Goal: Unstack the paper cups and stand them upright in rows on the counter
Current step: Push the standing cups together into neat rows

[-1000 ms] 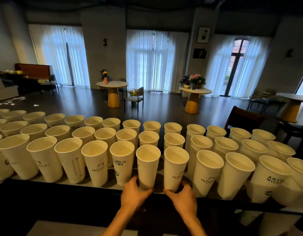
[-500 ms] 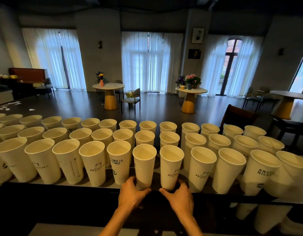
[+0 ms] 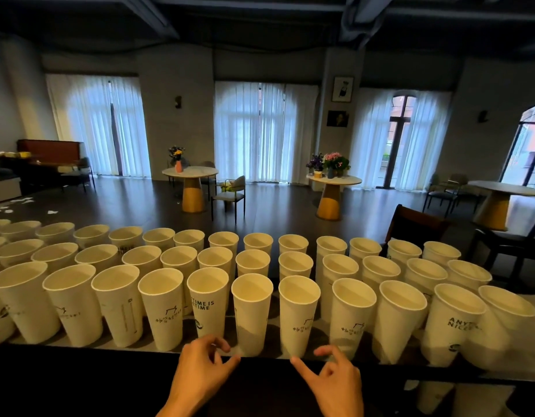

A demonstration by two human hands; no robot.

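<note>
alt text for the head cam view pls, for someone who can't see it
Three rows of upright white paper cups fill a counter. Both hands, left and right, hover open just short of the two middle front cups, holding nothing. Behind lies a dim room with round tables.

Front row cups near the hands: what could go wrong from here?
1. The left hand and right hand hover at the bases of two front-row cups; a stray finger could tip one.
2. Cups stand rim to rim in three rows, so one fall may knock neighbours down.
3. The front row sits close to the counter edge; a nudged cup could drop off toward the person.
</note>
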